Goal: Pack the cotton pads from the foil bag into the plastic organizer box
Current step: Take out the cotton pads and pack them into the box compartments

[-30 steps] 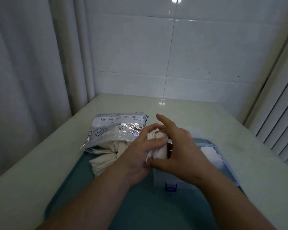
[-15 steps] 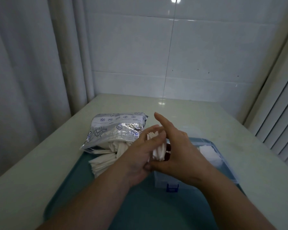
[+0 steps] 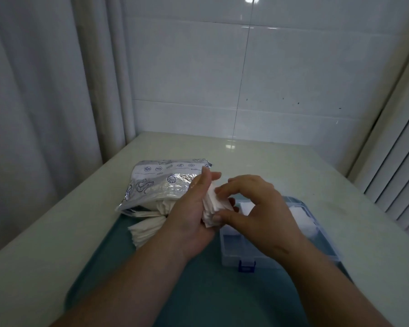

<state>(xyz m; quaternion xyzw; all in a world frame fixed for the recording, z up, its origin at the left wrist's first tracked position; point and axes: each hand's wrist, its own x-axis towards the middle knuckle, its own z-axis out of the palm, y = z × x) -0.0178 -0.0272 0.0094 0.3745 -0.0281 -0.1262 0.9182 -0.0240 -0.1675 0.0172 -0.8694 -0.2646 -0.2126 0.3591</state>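
Teal plastic of the tray (image 3: 198,291) filled the nearest part of the view, and both forearms reached over it. A little further the plastic organizer box (image 3: 236,251) stood open on the tray, its blue latch (image 3: 246,265) toward the person. Some white pads (image 3: 300,215) lay already in a far compartment.

Just above the left edge of the box, the left hand (image 3: 189,215) gripped a stack of cotton pads (image 3: 213,204), with its fingers wrapped round it. The right hand (image 3: 257,208) pinched the front pads between thumb and fingertips, so neither hand was free.

The step seemed to be the parting of a small portion from the stack. To do it well, the right hand should take only as many pads as one compartment accepts. The left grip should remain firm, so that the rest does not fan out. The portion should go down with its edges even.

Left of the hands, loose pads (image 3: 147,230) spilled from the mouth of the foil bag (image 3: 165,182), which lay on the pale table (image 3: 293,166). Behind were a tiled wall (image 3: 293,67), a curtain (image 3: 45,90) and blinds (image 3: 399,149).
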